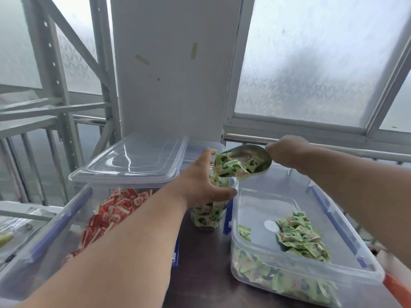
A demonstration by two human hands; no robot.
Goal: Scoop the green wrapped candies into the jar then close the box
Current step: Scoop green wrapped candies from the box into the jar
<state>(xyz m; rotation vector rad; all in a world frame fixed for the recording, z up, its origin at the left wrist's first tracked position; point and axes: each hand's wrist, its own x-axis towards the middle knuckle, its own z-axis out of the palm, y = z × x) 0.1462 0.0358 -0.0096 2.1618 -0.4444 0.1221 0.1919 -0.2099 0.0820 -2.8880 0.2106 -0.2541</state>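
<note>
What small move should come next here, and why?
Probably tip the scoop a bit further so the rest of its candies slide into the jar. The right hand holds the scoop tilted over the jar's mouth, green candies are spilling off its lip, and several remain in the bowl. The left hand grips the jar near its top.

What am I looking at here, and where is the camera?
No machine here: a person wears the camera on their head, looking down at their own arms. The left hand steadies a clear jar on the dark table. The right hand tips a metal scoop of green wrapped candies into it. On the right is an open box of green candies; on the left a box of red candies with a clear lid resting on it.
</note>
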